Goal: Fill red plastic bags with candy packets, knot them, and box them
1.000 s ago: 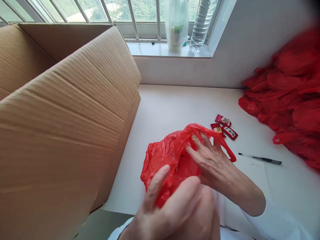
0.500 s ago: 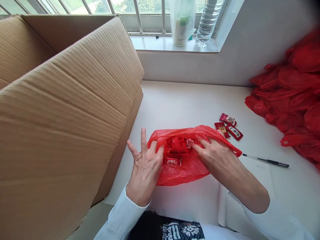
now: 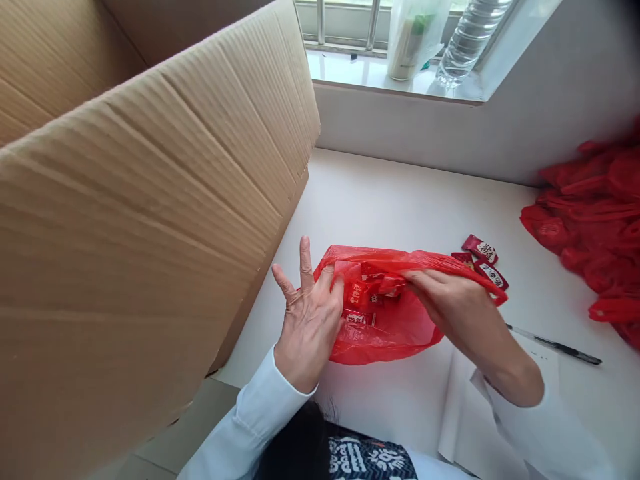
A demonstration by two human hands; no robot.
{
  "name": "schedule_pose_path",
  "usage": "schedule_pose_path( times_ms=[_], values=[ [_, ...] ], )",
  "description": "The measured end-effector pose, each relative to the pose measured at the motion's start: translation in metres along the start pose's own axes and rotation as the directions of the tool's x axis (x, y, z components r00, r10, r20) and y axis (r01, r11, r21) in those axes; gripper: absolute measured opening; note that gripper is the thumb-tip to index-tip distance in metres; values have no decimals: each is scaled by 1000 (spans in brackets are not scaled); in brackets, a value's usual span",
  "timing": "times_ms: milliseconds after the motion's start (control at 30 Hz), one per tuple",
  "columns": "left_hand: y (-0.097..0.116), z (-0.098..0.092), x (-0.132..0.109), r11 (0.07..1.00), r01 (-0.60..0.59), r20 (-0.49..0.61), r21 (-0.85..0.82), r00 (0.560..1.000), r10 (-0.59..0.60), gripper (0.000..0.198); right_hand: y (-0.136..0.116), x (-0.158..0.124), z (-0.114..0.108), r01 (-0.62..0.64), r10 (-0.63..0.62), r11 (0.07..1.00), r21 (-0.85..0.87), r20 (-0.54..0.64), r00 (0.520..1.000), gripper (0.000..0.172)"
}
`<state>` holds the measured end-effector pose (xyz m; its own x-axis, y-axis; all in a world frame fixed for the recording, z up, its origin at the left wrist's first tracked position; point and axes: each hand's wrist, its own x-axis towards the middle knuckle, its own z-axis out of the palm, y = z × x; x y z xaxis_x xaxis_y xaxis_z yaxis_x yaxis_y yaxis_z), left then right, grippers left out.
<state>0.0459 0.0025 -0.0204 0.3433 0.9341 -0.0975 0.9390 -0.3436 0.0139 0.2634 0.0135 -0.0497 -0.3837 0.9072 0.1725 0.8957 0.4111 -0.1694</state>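
A thin red plastic bag (image 3: 385, 353) lies on the white table with its mouth toward me, and small red wrapped packets (image 3: 356, 293) show inside. At its left rim is my left hand (image 3: 313, 320), back up: two fingers stick out past the bag, the others reach inside the mouth, and its thumb is hidden. My right hand (image 3: 455, 293) enters from the right with fingers drawn together, their tips at a glossy red packet (image 3: 393, 285). The tips are partly hidden by the bag. Behind the bag's right end lie loose red packets (image 3: 483, 250).
A large open cardboard box (image 3: 165, 213) takes up the left side. Red bags (image 3: 590, 220) are heaped at the right by the wall. A pen (image 3: 555, 343) and white paper (image 3: 543, 367) lie right of the bag. The windowsill holds a clear bottle (image 3: 465, 47) and a bagged container (image 3: 413, 47).
My view has shifted, so the scene sits further right. My right hand's fingers have come together and its wrist is raised; packets inside the bag have shifted. My left hand keeps its pose.
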Motion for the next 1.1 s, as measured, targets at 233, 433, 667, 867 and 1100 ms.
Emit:
schedule_pose_path(
  times_ms=[233, 433, 667, 867, 1100],
  values=[
    [8, 7, 0, 931, -86, -163, -356, 986, 29, 61, 0, -11, -18, -98, 139, 896, 432, -65, 988, 18],
    [1, 5, -7, 775, -137, -133, -617, 989, 68, 30, -18, -17, -24, -96, 62, 838, 537, 81, 995, 26],
    [-2, 5, -31, 723, -160, -141, -672, 986, 87, 25, -38, -39, -24, 135, -104, 852, 506, -90, 991, 33],
    [-11, -7, -35, 660, -125, -60, -741, 991, 120, 10, -43, -46, -27, 33, 38, 715, 698, -86, 996, 21],
    [-16, -5, -28, 821, -135, -60, -554, 991, 122, 13, -33, -49, -33, -42, 104, 804, 593, -70, 992, 12]
  ],
)
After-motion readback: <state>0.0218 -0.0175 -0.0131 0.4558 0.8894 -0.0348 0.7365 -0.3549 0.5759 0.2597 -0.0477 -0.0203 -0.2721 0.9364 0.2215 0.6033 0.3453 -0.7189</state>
